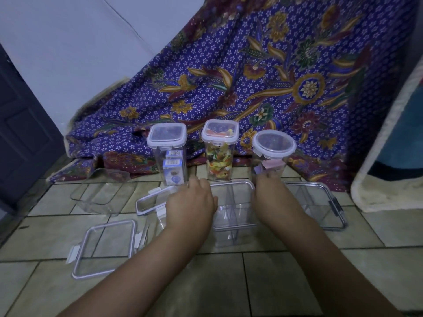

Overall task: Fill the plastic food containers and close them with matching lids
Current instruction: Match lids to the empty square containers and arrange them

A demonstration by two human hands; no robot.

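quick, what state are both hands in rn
Left hand: at the divided container's left edge, grip cannot be told.
Right hand: at its far right corner, grip cannot be told.

Left hand and right hand flank a divided container (three lidded jars behind).

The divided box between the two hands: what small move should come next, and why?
Probably draw the divided box a little nearer for filling. It looks empty and open, the left hand and right hand flank it, and the three tall jars behind it stand filled and lidded. Whether the fingers grip the box is unclear.
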